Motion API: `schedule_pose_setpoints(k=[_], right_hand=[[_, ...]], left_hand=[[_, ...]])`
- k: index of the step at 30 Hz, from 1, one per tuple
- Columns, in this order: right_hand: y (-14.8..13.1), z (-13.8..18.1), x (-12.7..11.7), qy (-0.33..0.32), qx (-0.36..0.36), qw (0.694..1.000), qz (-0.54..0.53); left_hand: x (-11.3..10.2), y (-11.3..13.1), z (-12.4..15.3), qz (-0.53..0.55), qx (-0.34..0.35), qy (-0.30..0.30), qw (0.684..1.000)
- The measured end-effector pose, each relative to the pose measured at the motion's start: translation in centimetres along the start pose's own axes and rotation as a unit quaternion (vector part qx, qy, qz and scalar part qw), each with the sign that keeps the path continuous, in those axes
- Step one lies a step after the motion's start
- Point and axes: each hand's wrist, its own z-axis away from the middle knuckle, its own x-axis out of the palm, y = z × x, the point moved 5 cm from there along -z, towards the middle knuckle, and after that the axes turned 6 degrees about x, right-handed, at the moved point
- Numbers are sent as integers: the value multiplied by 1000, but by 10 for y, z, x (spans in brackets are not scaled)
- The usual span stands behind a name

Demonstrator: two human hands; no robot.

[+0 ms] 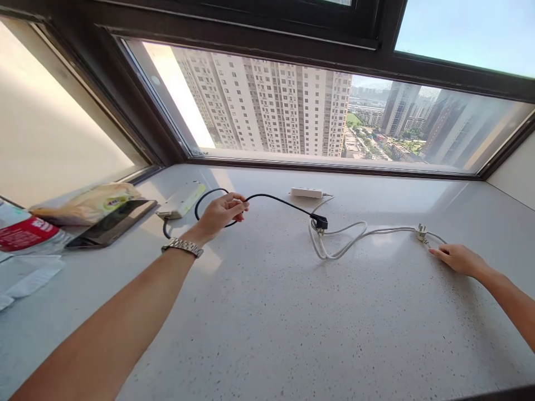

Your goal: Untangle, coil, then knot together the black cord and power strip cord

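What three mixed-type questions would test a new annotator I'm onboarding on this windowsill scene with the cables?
1. True or false: the left hand holds the black cable.
2. Which lies nearest the right hand? A) phone B) white plug C) power strip
3. Fill in: the black plug lies on loops of the ___ cable.

Key
1. True: its fingers close round the cable.
2. B: the fingertips lie on the sill right beside the plug; whether they touch its cord is unclear.
3. White.
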Motion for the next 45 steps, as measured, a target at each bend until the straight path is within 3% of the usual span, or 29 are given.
schedule_pose_setpoints(k=[5,8,11,14,17,21,25,28,33,37,39,41,43,45], right_hand=[[-6,2,-1,12,23,1000,-2],[-8,3,-1,12,44,999,1],[-9,3,0,16,55,998,7],[-11,4,1,27,53,998,9],[-13,5,2,44,46,998,8],[-18,9,0,70,53,996,12],[-22,12,-1,81,46,996,12],[-20,11,2,74,47,996,8],[-15,8,7,84,38,996,0],[-11,7,9,84,32,996,-2],[-9,8,8,84,23,996,-4],[-7,10,7,81,2,997,-16],[-10,14,7,68,-41,996,-45],[-18,24,8,45,-89,991,-86]], left_hand=[[-11,-8,2,-10,3,-102,995],[9,15,12,-15,55,-181,982],[42,52,21,16,105,-198,974],[70,82,19,100,135,-144,975],[78,90,2,198,119,-35,972],[57,73,-26,329,51,136,933],[22,46,-43,393,-23,252,884],[-3,28,-47,283,-60,283,914],[-17,9,-32,140,-118,240,953],[-33,7,3,8,-80,257,963],[-47,5,19,-140,-52,249,957],[-63,-7,30,-280,-74,213,933],[-78,-25,37,-327,-142,187,915],[-86,-40,39,-310,-165,184,918]])
